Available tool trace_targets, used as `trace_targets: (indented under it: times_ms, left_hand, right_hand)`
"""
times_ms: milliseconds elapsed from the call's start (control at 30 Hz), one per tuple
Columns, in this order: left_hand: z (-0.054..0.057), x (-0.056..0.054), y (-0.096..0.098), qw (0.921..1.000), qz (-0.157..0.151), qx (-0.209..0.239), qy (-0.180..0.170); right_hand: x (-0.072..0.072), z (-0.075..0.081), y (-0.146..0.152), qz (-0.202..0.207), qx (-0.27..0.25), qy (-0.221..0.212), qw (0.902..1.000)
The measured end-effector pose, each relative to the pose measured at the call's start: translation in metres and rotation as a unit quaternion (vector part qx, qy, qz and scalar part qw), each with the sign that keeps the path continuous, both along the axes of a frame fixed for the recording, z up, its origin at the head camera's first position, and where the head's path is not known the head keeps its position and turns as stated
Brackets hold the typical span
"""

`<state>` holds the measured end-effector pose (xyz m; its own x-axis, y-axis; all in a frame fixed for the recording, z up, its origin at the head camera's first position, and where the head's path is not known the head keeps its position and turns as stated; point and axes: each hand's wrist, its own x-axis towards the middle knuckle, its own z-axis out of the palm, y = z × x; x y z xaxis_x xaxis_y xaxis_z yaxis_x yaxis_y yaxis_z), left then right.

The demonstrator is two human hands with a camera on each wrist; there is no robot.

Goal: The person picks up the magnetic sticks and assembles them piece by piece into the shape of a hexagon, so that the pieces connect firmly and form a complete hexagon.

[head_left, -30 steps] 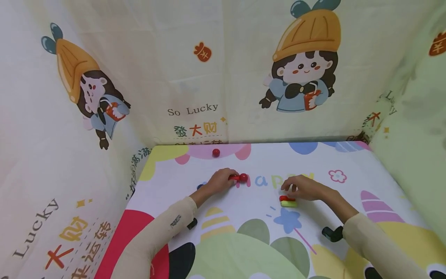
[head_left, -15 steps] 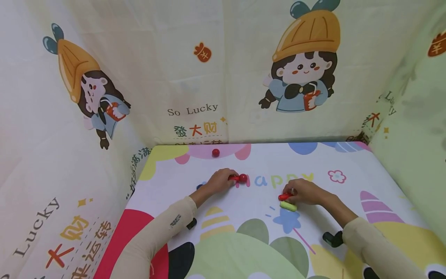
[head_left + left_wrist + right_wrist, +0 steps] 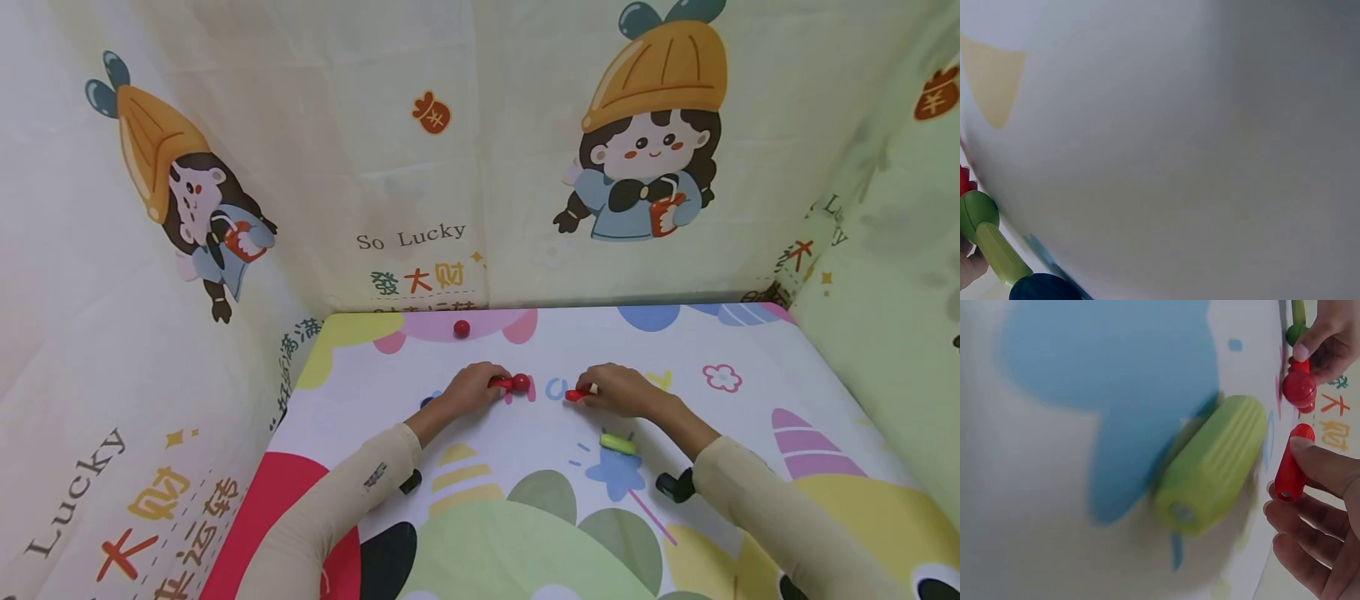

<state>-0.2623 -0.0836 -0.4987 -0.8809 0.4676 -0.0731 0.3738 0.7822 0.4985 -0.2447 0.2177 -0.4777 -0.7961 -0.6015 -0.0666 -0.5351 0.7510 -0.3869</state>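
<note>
My left hand (image 3: 472, 389) pinches a red toy rod (image 3: 501, 383) that has a red ball (image 3: 521, 382) at its right end. In the left wrist view, a green ball (image 3: 979, 214), a yellow-green rod (image 3: 1001, 254) and a dark blue ball (image 3: 1044, 288) continue that chain. My right hand (image 3: 619, 390) pinches a second red rod (image 3: 1292, 465) between thumb and fingers, its free end pointing left at the red ball, with a gap between them. Below the right hand, a loose yellow-green rod (image 3: 1213, 465) with a metal dot in its end lies on the tabletop.
Another red ball (image 3: 462, 328) sits near the back edge of the printed tabletop (image 3: 675, 342). Patterned cloth (image 3: 517, 167) hangs behind and at both sides. A black wrist camera (image 3: 677, 485) shows under the right sleeve.
My right hand has taken hold of the red rod that lay against the yellow-green rod and carried it left and away from me. The left hand has stayed nearly still.
</note>
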Motion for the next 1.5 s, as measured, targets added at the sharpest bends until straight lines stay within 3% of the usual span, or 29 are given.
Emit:
trace_targets:
  times_ms: [267,533,700,1500]
  left_hand:
    - [0.0,0.0,-0.003,1.0,0.0,0.005,0.001]
    - [-0.001,-0.001,-0.002,0.9999,0.002,0.012,-0.008]
    - [-0.001,-0.002,-0.002,0.9999,0.0,0.015,-0.007]
    - [-0.003,-0.007,-0.005,0.9997,-0.007,0.015,-0.019]
  right_hand:
    - [-0.027,0.0,-0.041,-0.002,0.016,-0.015,0.9998]
    - [-0.042,-0.008,-0.061,-0.011,-0.003,-0.022,0.9997]
    - [-0.045,-0.011,-0.061,-0.005,-0.047,-0.044,0.9979]
    - [-0.043,-0.017,-0.051,-0.044,-0.128,-0.126,0.9828]
